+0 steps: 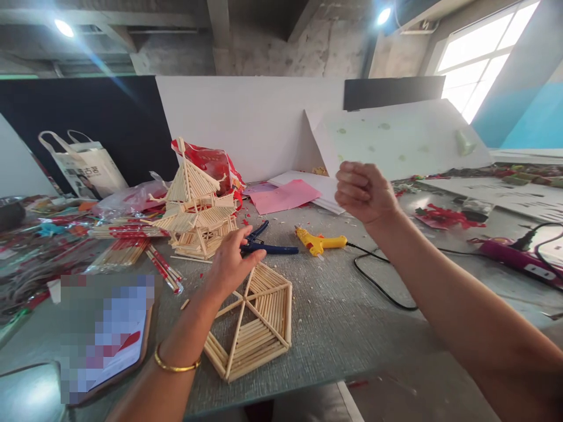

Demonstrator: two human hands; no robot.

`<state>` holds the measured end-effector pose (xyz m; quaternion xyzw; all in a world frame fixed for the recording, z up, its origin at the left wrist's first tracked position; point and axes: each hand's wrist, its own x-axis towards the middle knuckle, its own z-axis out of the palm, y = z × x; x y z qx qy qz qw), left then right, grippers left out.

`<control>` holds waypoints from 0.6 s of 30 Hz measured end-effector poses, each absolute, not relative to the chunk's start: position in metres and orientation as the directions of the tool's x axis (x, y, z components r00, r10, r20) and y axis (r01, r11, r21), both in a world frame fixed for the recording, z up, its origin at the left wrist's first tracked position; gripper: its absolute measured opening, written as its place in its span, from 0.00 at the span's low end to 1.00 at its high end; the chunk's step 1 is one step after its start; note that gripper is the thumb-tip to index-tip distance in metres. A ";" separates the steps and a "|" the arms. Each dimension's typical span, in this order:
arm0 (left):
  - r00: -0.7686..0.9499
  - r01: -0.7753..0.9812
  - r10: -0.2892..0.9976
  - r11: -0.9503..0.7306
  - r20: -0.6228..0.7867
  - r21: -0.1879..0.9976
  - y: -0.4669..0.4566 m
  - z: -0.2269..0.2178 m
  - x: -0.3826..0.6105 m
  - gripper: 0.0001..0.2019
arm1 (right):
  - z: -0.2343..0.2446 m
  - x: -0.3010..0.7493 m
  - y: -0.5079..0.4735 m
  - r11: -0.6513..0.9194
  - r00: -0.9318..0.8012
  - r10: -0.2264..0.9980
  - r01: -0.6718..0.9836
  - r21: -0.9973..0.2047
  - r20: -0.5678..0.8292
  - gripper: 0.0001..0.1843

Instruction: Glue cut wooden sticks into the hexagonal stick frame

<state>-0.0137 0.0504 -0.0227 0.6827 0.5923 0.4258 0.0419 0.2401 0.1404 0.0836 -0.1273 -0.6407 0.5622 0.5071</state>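
My left hand (231, 264) reaches over a blue-handled hand cutter (275, 249), thumb and fingers apart around it; its head is hidden behind the hand. Below lies a hexagonal frame (259, 346) of thin wooden sticks, with several wedge sections filled by rows of sticks and others bare. My right hand (365, 192) is raised above the table in a fist, and I cannot see what it holds, if anything. A yellow glue gun (320, 241) lies on its side between the hands. Behind my left hand stands a tiered stick pagoda (197, 205) with a pointed roof.
Stick bundles in red-and-clear wrappers (123, 243) lie left, near a tablet (118, 346) with a blurred screen. The glue gun's black cord (382, 287) runs to a purple power strip (505, 258). Pink paper (285, 196), a red bag (215, 167) and a white tote (83, 164) sit farther back.
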 end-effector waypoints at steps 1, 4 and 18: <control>-0.037 0.763 0.857 -0.308 0.514 0.568 0.054 -0.024 -0.011 0.31 | 0.080 0.233 0.135 0.270 -0.522 0.699 -0.441 -0.856 0.489 0.17; 0.011 0.716 0.895 -0.319 0.447 0.621 0.065 -0.030 -0.002 0.34 | 0.070 0.213 0.118 0.095 -0.722 0.546 -0.452 -0.887 0.426 0.17; -0.266 0.130 0.935 -0.207 0.236 0.970 0.063 -0.009 -0.018 0.14 | 0.013 0.171 0.133 0.186 -0.653 0.710 -0.185 -0.965 0.262 0.15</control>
